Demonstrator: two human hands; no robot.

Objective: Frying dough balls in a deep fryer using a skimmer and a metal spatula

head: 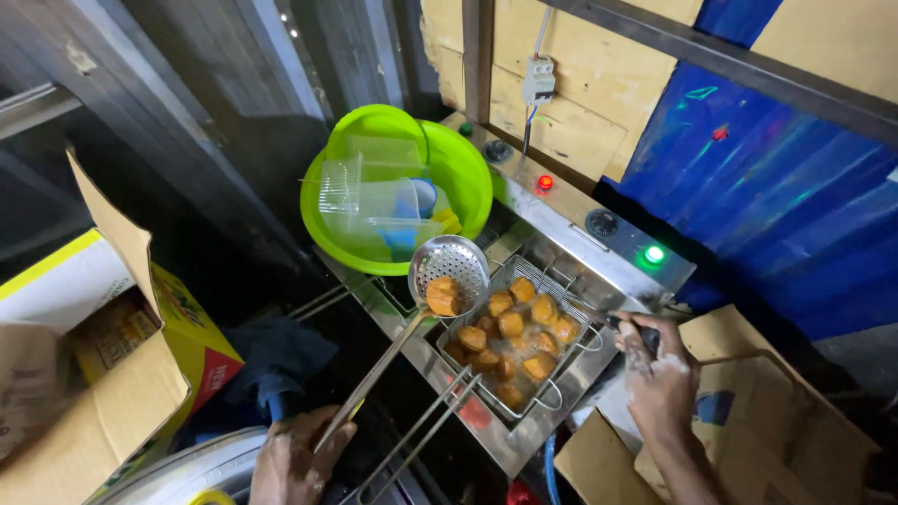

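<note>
Over the silver fryer [561, 245], the left hand [295, 460] is closed around the long handle of a round skimmer [450, 265]. One golden fried piece [442, 295] sits in the skimmer, just above the wire basket [512, 341] full of more golden pieces. The right hand [658, 376] grips a dark handle at the basket's side. Green bowls [465, 165] with clear plastic boxes sit behind the fryer.
</note>
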